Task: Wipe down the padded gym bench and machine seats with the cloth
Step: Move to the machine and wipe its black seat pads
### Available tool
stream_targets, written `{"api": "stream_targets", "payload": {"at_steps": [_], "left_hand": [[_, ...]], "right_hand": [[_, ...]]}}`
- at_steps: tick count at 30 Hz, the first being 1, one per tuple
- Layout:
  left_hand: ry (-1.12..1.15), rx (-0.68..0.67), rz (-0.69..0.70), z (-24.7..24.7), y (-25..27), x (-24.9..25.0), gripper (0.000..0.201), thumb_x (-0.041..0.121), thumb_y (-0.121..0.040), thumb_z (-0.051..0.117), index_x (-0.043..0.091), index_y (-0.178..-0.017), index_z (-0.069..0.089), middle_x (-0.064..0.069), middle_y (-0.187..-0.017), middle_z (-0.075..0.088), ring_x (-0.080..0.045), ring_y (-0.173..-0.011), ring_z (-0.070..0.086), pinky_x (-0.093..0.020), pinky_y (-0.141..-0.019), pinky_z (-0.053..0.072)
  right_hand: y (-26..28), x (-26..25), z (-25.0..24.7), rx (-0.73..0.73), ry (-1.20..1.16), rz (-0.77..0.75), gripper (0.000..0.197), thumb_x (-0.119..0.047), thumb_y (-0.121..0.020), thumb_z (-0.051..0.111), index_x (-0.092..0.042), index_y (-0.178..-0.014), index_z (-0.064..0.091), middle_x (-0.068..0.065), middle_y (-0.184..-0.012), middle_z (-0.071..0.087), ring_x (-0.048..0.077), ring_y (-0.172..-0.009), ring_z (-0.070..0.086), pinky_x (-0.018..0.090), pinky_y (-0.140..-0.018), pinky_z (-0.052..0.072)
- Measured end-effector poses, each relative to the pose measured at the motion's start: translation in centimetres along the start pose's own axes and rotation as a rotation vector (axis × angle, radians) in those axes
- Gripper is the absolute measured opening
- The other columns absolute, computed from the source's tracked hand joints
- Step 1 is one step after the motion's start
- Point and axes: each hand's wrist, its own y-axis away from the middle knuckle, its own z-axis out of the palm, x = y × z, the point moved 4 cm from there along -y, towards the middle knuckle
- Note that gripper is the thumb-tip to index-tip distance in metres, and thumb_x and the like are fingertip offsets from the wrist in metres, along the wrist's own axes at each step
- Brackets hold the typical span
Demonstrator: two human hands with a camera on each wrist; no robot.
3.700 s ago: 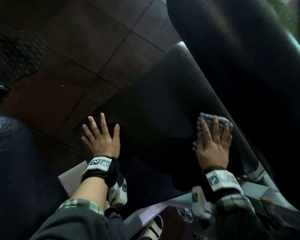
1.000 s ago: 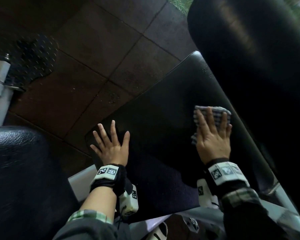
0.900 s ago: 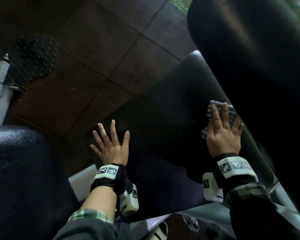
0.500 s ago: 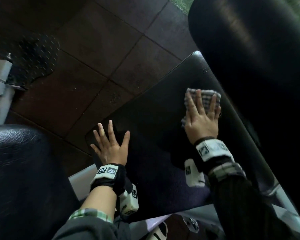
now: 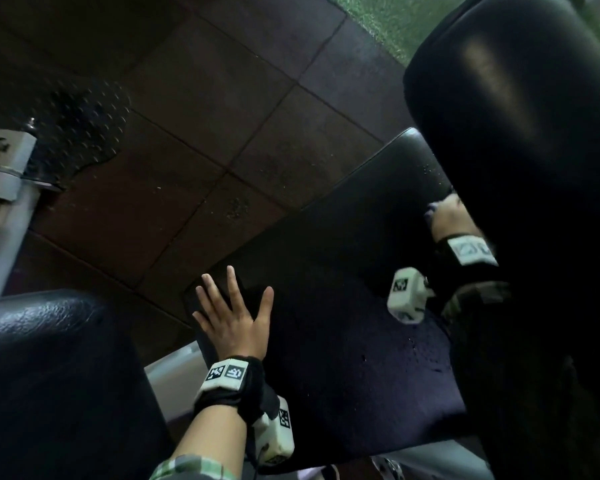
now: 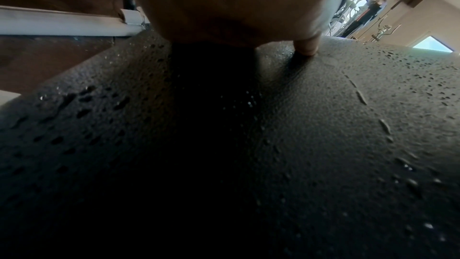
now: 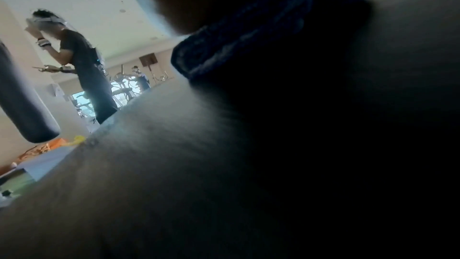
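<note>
The black padded seat point(image 5: 343, 289) is speckled with droplets, plain in the left wrist view point(image 6: 323, 145). My left hand point(image 5: 234, 317) lies flat on its near left corner, fingers spread, holding nothing; one fingertip point(image 6: 307, 47) touches the pad. My right hand point(image 5: 447, 216) is at the seat's far right, where the tall black back pad point(image 5: 520, 133) covers its fingers. A sliver of the checked cloth point(image 5: 430, 210) shows beside it. In the right wrist view the palm lies on the blue cloth point(image 7: 248, 33), pressing it to the pad point(image 7: 161, 165).
Another black pad point(image 5: 49, 375) fills the lower left. A white frame tube point(image 5: 4, 209) and a checker plate point(image 5: 84, 133) stand on the brown floor tiles point(image 5: 222, 98). A person point(image 7: 84, 70) stands beyond the seat near a hanging punching bag point(image 7: 22, 96).
My right hand has slid the cloth to the right across the seat until the back pad hides its fingers. The left hand has stayed where it was.
</note>
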Motion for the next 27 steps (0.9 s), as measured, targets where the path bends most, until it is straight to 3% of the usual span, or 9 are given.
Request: {"api": "stream_targets", "payload": {"at_steps": [2,4,5,8,13,16,18,22,27], "left_hand": [[0.004,0.004,0.009,0.2,0.0,0.0,0.095,0.088,-0.072,0.001,0.035,-0.150,0.001,-0.013,-0.160,-0.001,-0.032,-0.147,-0.002,-0.059,-0.114,0.005],[0.006,0.018,0.015,0.4,-0.1,-0.1,0.087,0.085,-0.076,0.006,0.037,-0.148,0.003,-0.014,-0.160,0.001,-0.033,-0.147,0.000,-0.060,-0.113,0.007],[0.001,0.018,0.012,0.5,-0.1,-0.1,0.085,0.083,-0.078,0.010,0.037,-0.148,0.001,-0.014,-0.160,0.000,-0.032,-0.147,-0.001,-0.061,-0.113,0.007],[-0.010,0.005,0.001,0.8,-0.2,-0.5,0.083,0.076,-0.079,0.021,0.038,-0.149,-0.004,-0.010,-0.160,-0.006,-0.027,-0.147,-0.007,-0.060,-0.114,0.005],[-0.010,0.009,0.011,1.0,-0.2,-0.7,0.085,0.080,-0.080,0.014,0.036,-0.150,0.000,-0.010,-0.160,-0.004,-0.029,-0.147,-0.004,-0.059,-0.113,0.005],[0.001,0.007,0.010,1.0,-0.2,-0.7,0.085,0.081,-0.079,0.013,0.036,-0.150,0.001,-0.011,-0.160,-0.003,-0.029,-0.147,-0.003,-0.060,-0.113,0.006],[0.005,-0.001,0.004,1.0,-0.1,-0.6,0.085,0.082,-0.078,0.012,0.038,-0.149,-0.002,-0.010,-0.160,-0.004,-0.028,-0.147,-0.005,-0.059,-0.114,0.004],[0.012,-0.007,-0.011,0.8,-0.1,-0.6,0.086,0.085,-0.075,0.006,0.042,-0.147,-0.008,-0.009,-0.161,-0.007,-0.027,-0.147,-0.008,-0.057,-0.115,0.002],[0.011,-0.016,-0.021,0.8,-0.1,-0.6,0.084,0.079,-0.076,0.017,0.042,-0.147,-0.008,-0.007,-0.160,-0.010,-0.025,-0.147,-0.011,-0.055,-0.115,-0.001]], "right_hand": [[-0.7,-1.9,1.2,-0.011,-0.073,0.019,0.036,-0.001,-0.102,0.019,0.011,-0.094,0.053,-0.007,-0.034,0.054,-0.012,-0.049,0.056,0.006,-0.054,0.038],[-1.0,-3.8,2.4,-0.039,0.066,-0.021,0.038,-0.007,-0.103,0.021,0.011,-0.129,0.040,0.010,-0.098,0.072,-0.004,-0.098,0.060,0.007,-0.063,0.038],[-0.7,-5.1,2.7,0.008,0.198,-0.093,0.040,-0.012,-0.103,0.022,0.004,-0.137,0.036,0.012,-0.128,0.057,0.013,-0.121,0.050,0.011,-0.072,0.037],[-1.4,-6.5,5.1,0.098,0.621,-0.317,0.044,-0.030,-0.102,0.024,-0.027,-0.145,0.029,-0.003,-0.155,0.022,0.025,-0.138,0.024,0.027,-0.106,0.019],[-1.4,-0.1,6.7,0.043,0.933,-0.540,0.050,-0.040,-0.096,0.028,-0.051,-0.143,0.012,-0.021,-0.155,-0.006,0.022,-0.143,-0.016,0.041,-0.113,-0.012],[1.1,0.9,3.3,0.169,0.822,-0.528,0.048,-0.034,-0.100,0.027,-0.044,-0.145,0.014,-0.020,-0.154,0.007,0.006,-0.141,0.009,0.010,-0.106,-0.014],[1.3,-0.4,2.0,0.076,0.551,-0.354,0.046,-0.022,-0.102,0.028,-0.029,-0.147,0.019,-0.019,-0.141,0.025,-0.018,-0.113,0.033,-0.014,-0.082,0.007],[0.1,-4.3,2.1,-0.018,0.290,-0.175,0.043,-0.016,-0.103,0.021,-0.002,-0.144,0.026,0.015,-0.148,0.033,0.025,-0.133,0.033,0.020,-0.086,0.021],[-1.7,-4.3,5.7,0.023,0.764,-0.437,0.051,-0.031,-0.099,0.029,-0.036,-0.148,0.013,-0.007,-0.157,0.007,0.025,-0.142,0.011,0.029,-0.112,0.005]]}}
